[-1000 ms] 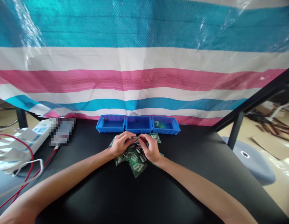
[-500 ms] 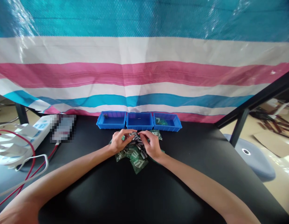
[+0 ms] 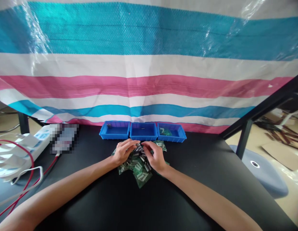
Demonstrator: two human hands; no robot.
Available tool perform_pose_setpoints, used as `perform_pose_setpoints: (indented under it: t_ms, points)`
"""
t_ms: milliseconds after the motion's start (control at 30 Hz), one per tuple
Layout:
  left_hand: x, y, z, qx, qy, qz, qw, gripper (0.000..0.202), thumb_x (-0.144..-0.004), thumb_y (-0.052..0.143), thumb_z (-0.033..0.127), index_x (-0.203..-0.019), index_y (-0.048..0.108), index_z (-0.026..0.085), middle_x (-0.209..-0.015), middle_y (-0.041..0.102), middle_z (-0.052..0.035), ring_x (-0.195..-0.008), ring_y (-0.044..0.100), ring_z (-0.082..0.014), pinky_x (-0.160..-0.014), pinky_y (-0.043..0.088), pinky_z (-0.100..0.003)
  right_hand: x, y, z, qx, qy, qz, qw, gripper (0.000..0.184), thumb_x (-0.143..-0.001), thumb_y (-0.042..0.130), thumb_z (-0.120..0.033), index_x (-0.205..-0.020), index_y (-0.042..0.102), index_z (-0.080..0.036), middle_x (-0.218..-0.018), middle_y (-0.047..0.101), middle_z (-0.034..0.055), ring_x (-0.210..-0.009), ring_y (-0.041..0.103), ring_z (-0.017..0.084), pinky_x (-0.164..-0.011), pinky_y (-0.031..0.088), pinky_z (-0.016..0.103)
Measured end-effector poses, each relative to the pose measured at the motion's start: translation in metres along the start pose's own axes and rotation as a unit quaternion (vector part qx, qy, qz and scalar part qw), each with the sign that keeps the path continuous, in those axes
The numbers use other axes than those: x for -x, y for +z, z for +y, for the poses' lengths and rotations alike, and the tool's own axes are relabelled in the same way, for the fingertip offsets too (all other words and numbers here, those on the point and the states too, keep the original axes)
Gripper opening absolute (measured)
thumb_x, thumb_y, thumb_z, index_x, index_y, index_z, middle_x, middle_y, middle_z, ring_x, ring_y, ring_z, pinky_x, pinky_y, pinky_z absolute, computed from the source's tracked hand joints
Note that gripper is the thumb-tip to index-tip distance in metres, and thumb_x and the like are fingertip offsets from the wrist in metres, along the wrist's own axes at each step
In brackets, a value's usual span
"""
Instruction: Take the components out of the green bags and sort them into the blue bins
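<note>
Left hand (image 3: pixel 123 152) and right hand (image 3: pixel 155 156) curled, fingertips down in the heap of green PCB strips and small metal cylinders (image 3: pixel 139 168) — can't tell if either grips a piece — three blue plastic bins (image 3: pixel 143 135) sit just far of it on the black tabletop (image 3: pixel 199 173), within easy reach.

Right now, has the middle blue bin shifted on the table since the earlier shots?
No. The middle blue bin sits where it was relative to the white power strip; only the camera view shifted.
</note>
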State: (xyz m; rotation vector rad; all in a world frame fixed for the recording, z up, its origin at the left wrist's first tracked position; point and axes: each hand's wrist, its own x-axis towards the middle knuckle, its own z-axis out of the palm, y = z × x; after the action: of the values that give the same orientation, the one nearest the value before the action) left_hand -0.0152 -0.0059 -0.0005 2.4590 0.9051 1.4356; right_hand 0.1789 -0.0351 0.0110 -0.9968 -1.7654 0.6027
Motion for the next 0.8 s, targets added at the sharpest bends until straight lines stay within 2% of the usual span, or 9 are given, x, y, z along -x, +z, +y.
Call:
perform_pose_setpoints:
  t_ms: [200, 400, 567, 800]
  points:
    - [0.0070, 0.0046, -0.0060, -0.005, -0.055, -0.004, 0.998, 0.025, -0.094, 0.049, 0.041, -0.102, 0.061, 0.019, -0.082, 0.074, -0.0025, -0.069, 0.070, -0.0132, -0.065, 0.054, -0.021, 0.0020, 0.0012, 0.0031, 0.002, -0.025, -0.009, 1.000, 0.020, -0.090, 0.056, -0.023, -0.108, 0.063, -0.021, -0.077, 0.063, 0.0017, -0.064, 0.058, 0.014, -0.062, 0.049, 0.025]
    - [0.0067, 0.0038, -0.0047, 0.006, -0.057, -0.015, 0.998, 0.023, -0.094, 0.049, 0.040, -0.097, 0.060, 0.019, -0.079, 0.073, -0.0023, -0.066, 0.069, -0.0127, -0.062, 0.053, -0.021, 0.0006, 0.0017, 0.0018, 0.014, -0.038, -0.027, 0.999, 0.013, -0.091, 0.055, -0.026, -0.100, 0.064, -0.021, -0.072, 0.057, 0.0015, -0.063, 0.054, 0.015, -0.061, 0.047, 0.026]
    - [0.0065, 0.0035, -0.0049, 0.007, -0.061, -0.023, 0.998, 0.025, -0.095, 0.047, 0.040, -0.094, 0.061, 0.019, -0.077, 0.072, -0.0023, -0.065, 0.068, -0.0130, -0.062, 0.053, -0.021, 0.0001, 0.0026, 0.0028, 0.014, -0.044, -0.037, 0.998, 0.011, -0.089, 0.058, -0.025, -0.098, 0.064, -0.020, -0.074, 0.057, 0.0019, -0.063, 0.055, 0.014, -0.060, 0.047, 0.026]
    - [0.0055, 0.0022, -0.0028, 0.005, -0.036, -0.012, 0.999, 0.022, -0.094, 0.050, 0.038, -0.102, 0.060, 0.019, -0.079, 0.073, -0.0022, -0.065, 0.069, -0.0121, -0.062, 0.053, -0.020, 0.0005, 0.0006, 0.0002, 0.013, -0.029, -0.035, 0.999, 0.009, -0.088, 0.057, -0.023, -0.095, 0.062, -0.020, -0.072, 0.058, 0.0010, -0.062, 0.055, 0.014, -0.059, 0.046, 0.025]
